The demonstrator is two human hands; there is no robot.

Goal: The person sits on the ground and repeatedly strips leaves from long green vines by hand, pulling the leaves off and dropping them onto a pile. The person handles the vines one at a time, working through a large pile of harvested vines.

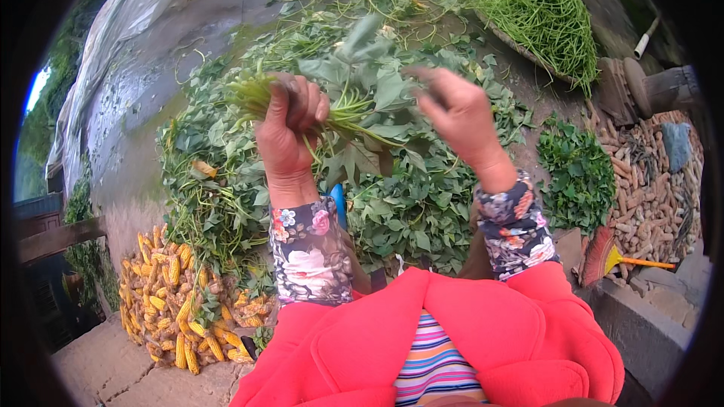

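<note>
My left hand (pixel 291 124) is closed around a bunch of leafy green stems (pixel 353 110), probably sweet potato vine. The pale stem ends stick out to the left of my fist, and the broad lobed leaves fan out to the right. My right hand (pixel 461 113) is beside those leaves, blurred, with thumb and forefinger apart and nothing visible between them. Whether its fingertips touch the leaves is unclear. Below both hands spreads a large heap of cut leafy vines (pixel 407 209). Part of a blue object (pixel 338 203) shows by my left sleeve.
Corn cobs (pixel 175 299) with yellow kernels are piled at the lower left. A round basket (pixel 520 48) holds green stems (pixel 537 17) at the upper right. Right of me are a smaller leaf pile (pixel 574 172), bare cobs (pixel 639 192) and an orange-handled brush (pixel 605 257). Plastic sheeting (pixel 107 51) borders the left.
</note>
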